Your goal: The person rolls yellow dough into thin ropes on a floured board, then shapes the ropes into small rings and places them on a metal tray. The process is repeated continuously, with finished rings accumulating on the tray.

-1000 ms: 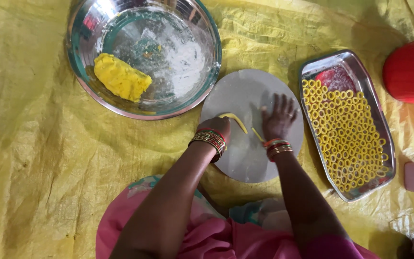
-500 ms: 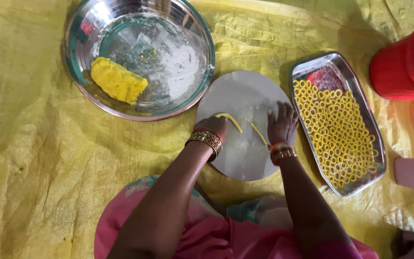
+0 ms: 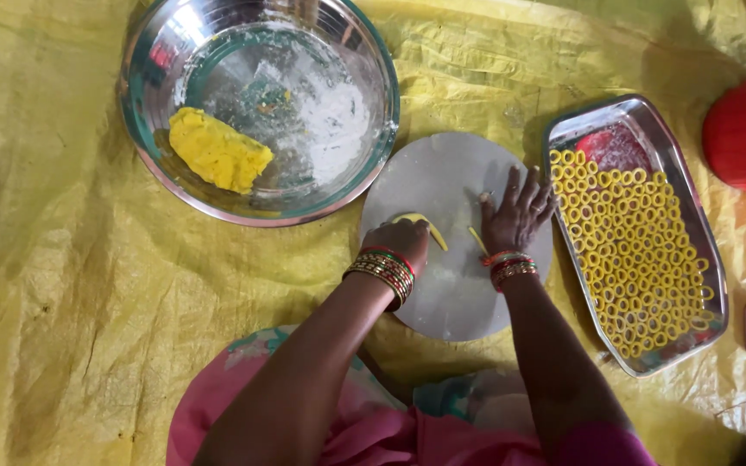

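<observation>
Yellow plastic sheet (image 3: 71, 259), covering the floor. Steel bowl (image 3: 373, 78) at eleven o'clock, holding a yellow dough lump (image 3: 218, 155). Steel tray (image 3: 563, 129) at three o'clock, filled with dough rings (image 3: 632, 250). Round rolling board (image 3: 442, 173), centre. Left hand (image 3: 399, 246), curled over a thin dough rope (image 3: 432, 229) on the board. Right hand (image 3: 515, 216), fingers spread flat, pressing the rope's other end.

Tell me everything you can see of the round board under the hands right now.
The round board is a flat, pale grey disc, stone-like or dusted with flour, lying on the yellow sheet between the steel bowl and the steel tray. Its near edge reaches the person's lap. The left hand rests on it over a thin yellow dough strip; the right hand presses flat, fingers spread, on the strip's other end.
</observation>
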